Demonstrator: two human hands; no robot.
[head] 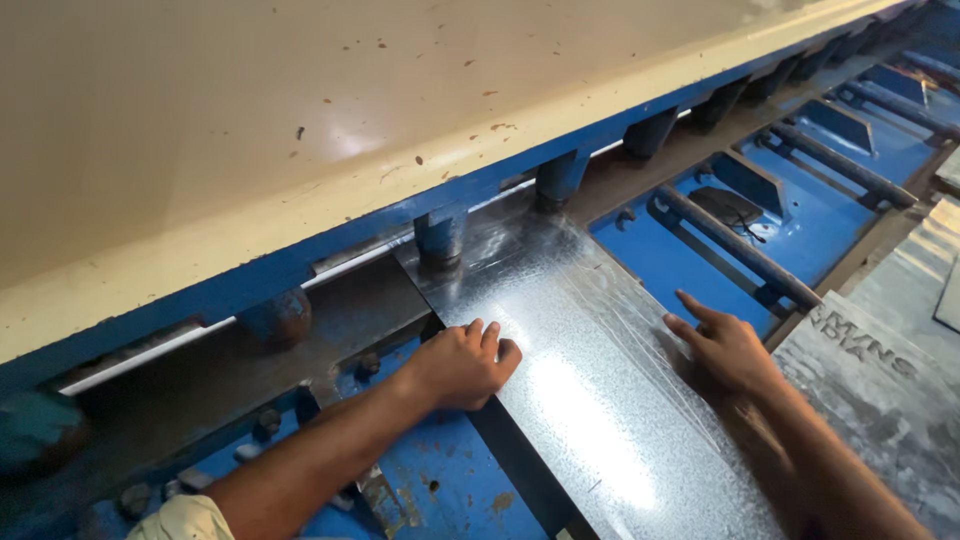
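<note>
Your left hand (462,365) gripped the galvanized sheet's (590,400) left edge, fingers curled over it; your right hand (725,350) lay spread flat on its right edge, sheet tucked under the blue clamp feet (440,238)

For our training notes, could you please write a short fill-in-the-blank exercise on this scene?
1. Both hands rest on a shiny metal ____.
2. The left hand grips the sheet at its ____ edge.
3. The right hand lies flat with fingers ____.
4. The machine bed beside the sheet is painted ____.

Missing words: sheet; left; spread; blue
</note>
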